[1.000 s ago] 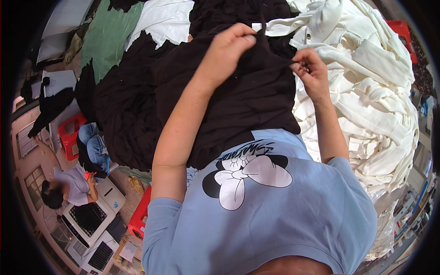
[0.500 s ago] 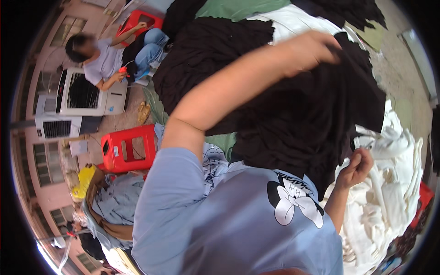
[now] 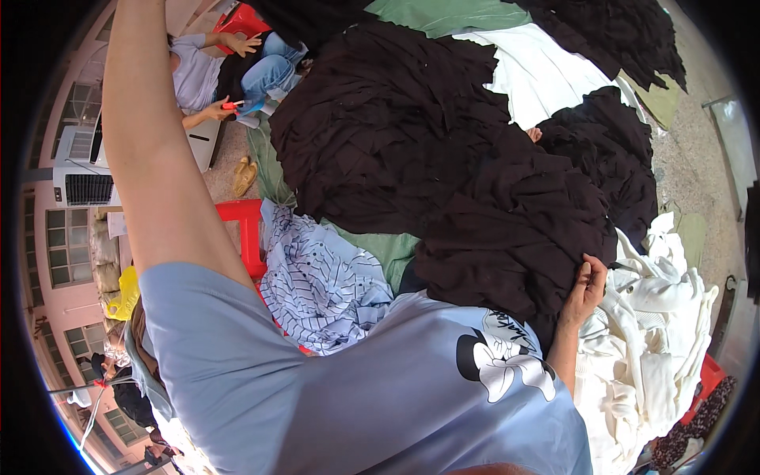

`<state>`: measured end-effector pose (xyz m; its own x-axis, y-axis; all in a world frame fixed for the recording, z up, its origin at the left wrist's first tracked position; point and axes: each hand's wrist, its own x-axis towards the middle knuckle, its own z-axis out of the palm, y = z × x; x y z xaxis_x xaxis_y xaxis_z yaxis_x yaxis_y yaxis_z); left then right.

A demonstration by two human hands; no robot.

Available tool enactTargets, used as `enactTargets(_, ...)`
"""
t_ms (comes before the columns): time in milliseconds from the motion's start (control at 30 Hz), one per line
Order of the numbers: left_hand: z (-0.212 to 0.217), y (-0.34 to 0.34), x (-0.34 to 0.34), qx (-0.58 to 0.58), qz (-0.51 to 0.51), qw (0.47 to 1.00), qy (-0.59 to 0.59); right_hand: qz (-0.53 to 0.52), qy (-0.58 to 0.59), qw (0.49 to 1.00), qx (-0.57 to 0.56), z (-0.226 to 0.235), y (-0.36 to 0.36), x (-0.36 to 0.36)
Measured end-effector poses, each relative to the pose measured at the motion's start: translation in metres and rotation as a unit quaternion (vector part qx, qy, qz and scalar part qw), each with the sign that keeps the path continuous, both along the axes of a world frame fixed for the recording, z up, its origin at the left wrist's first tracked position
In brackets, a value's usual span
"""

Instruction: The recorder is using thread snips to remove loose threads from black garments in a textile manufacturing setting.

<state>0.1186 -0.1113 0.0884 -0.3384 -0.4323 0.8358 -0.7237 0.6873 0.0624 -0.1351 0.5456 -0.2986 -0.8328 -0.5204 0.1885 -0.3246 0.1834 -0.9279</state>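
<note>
A heap of black cloth (image 3: 507, 229) lies across my lap, made up of many folded layers. At its right edge, my right hand (image 3: 587, 286) has its fingers curled against the cloth and appears to grip it; the fingertips are partly hidden. My left arm is raised far up and out to the left, and its hand lies beyond the picture's top edge. Ahead, a larger black cloth pile (image 3: 388, 119) spreads over a green sheet. Further right sits another black cloth pile (image 3: 606, 150), with a small patch of bare skin (image 3: 535, 135) showing beside it.
White knitted garments (image 3: 641, 348) are heaped at my right. White cloth (image 3: 538, 67) lies beyond the black piles. Patterned blue-white cloth (image 3: 317, 277) and a red stool (image 3: 249, 237) are at my left. A seated person (image 3: 198, 75) holds a red-handled tool further left.
My left arm has swung from above the black cloth far out to the left, its hand leaving view. The dark cloth at the right has dropped down. My right hand moved slightly left, against the lap heap.
</note>
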Motion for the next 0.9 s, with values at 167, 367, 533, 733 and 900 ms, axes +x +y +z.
enactTargets(167, -0.096, 0.007, -0.066, 0.142, -0.194, 0.964, 0.115, -0.009, -0.023, 1.0, 0.005, 0.0, 0.004, 0.002)
enactTargets(367, -0.362, 0.071, -0.118, 0.272, -0.191, 0.943, -0.027, -0.024, -0.017, 1.0, 0.0, 0.005, 0.008, 0.007)
enactTargets(533, -0.505, 0.142, -0.091, 0.491, 0.034, 0.853, -0.172, 0.007, -0.03, 0.999, -0.017, 0.015, 0.001, 0.011)
enactTargets(733, -0.416, 0.271, -0.155, 0.691, -0.388, 0.609, -0.041, -0.003, 0.016, 1.0, 0.014, 0.022, -0.006, 0.007)
enactTargets(900, -0.357, 0.349, -0.161, 0.367, -0.309, 0.837, -0.262, 0.027, -0.024, 0.999, 0.006, 0.024, -0.004, 0.009)
